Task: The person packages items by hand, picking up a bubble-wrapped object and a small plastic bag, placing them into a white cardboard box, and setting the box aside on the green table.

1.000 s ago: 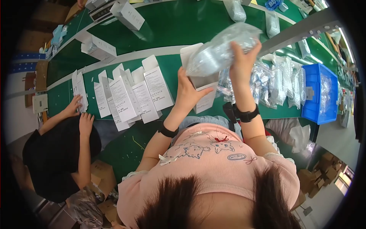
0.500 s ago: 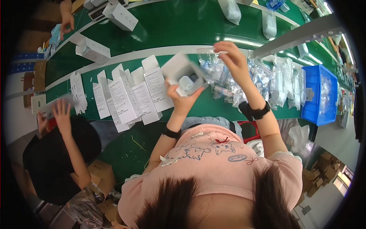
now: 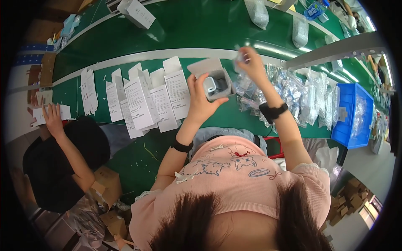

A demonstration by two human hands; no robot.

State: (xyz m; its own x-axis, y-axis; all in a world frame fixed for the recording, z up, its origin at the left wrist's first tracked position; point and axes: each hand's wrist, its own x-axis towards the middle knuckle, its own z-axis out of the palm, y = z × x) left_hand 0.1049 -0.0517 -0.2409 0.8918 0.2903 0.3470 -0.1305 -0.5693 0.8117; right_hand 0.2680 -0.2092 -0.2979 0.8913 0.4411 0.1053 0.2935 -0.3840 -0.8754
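My left hand (image 3: 197, 98) grips an open white box (image 3: 205, 65) from its near left side, fingers wrapped round it. Inside the box lies a white rounded device (image 3: 209, 85), with a dark space beside it. To the right and a little farther off, my right hand (image 3: 253, 69) pinches a small clear plastic bag (image 3: 239, 57); its contents are blurred. Below that hand spreads a heap of small clear bags (image 3: 289, 90) with parts in them. Left of my left hand stand several white cartons (image 3: 140, 100) with raised flaps.
A blue bin (image 3: 341, 129) holding clear packs stands at the right end. Beyond the grey rail runs a green belt (image 3: 197, 29) with a white box (image 3: 136, 14) and bubble-wrapped packs (image 3: 300, 32). At left, a co-worker's hand (image 3: 53, 117) rests on a white sheet or carton.
The box in my left hand has swung more upright and slightly right. My right hand has closed in a pinch on a small bag. A white box on the belt has left view.
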